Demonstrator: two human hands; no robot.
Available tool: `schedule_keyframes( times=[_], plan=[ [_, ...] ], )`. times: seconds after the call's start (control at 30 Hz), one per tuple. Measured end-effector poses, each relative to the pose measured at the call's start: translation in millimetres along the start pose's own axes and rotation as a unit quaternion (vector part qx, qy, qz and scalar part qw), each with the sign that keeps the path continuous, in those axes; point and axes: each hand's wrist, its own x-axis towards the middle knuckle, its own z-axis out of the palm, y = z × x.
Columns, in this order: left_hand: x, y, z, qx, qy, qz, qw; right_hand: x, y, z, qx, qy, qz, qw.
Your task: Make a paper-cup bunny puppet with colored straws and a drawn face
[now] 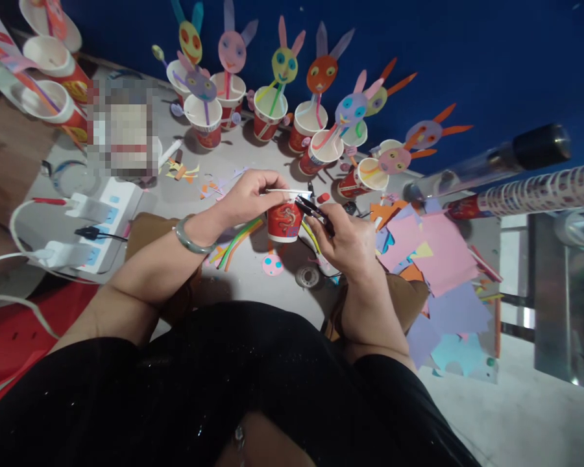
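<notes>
A red paper cup with a gold dragon print stands over the table in front of me. My left hand is closed on its rim from the left, thumb along the top edge. In my right hand is a black tool that looks like scissors, its tip at the right side of the cup's rim. Whether the blades are apart is too small to tell. Below the cup lie a pink paper disc with blue spots and a small tape roll. Colourful straws lie to the left.
Several cups with paper rabbit heads, one with a yellow face, line the blue wall. Coloured paper sheets spread at right, near a long stack of cups. A white power strip with cords sits at left.
</notes>
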Motion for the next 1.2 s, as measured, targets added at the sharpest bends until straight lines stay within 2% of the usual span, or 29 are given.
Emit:
schedule_keyframes(
  times=[0.27,0.6,0.83,1.2],
  plan=[
    [-1.4,4.4,-2.9,-0.004,-0.03,0.009,1.0,0.8,2.2,-2.6,-0.004,-0.011,-0.028,1.0],
    [-1.3,2.2,-5.5,0.007,-0.048,0.023,0.999,-1.5,4.1,0.6,0.016,-0.01,-0.028,0.999],
    [0.0,1.0,-7.7,0.001,-0.059,0.009,0.998,-1.8,5.6,-1.1,0.035,-0.036,-0.023,0.998],
    [-0.8,1.4,-8.6,-0.007,-0.071,0.005,0.997,-0.4,4.2,-3.7,0.028,-0.032,-0.051,0.998]
  ],
)
